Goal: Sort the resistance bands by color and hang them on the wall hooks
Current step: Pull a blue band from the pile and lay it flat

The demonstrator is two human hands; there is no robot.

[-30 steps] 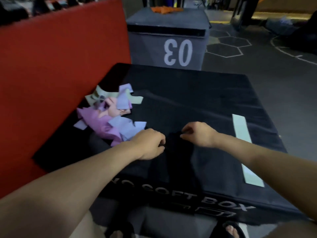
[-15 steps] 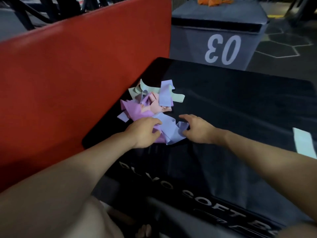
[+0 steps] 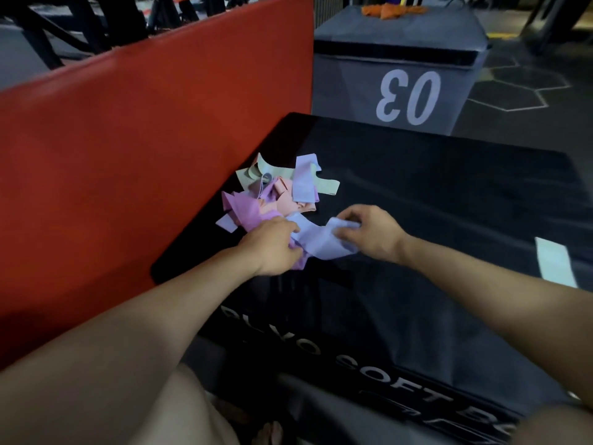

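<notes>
on the black box (image 3: 417, 194), both hands now grip a lavender band (image 3: 321, 244) (previously untouched).

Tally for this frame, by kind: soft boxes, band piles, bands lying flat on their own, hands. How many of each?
Soft boxes: 2, black box and grey box
Band piles: 1, mixed pile
Single flat bands: 1, pale green band
Orange heap, kind unclear: 1
Hands: 2, left hand and right hand, both gripping the lavender band
Total: 7
</notes>
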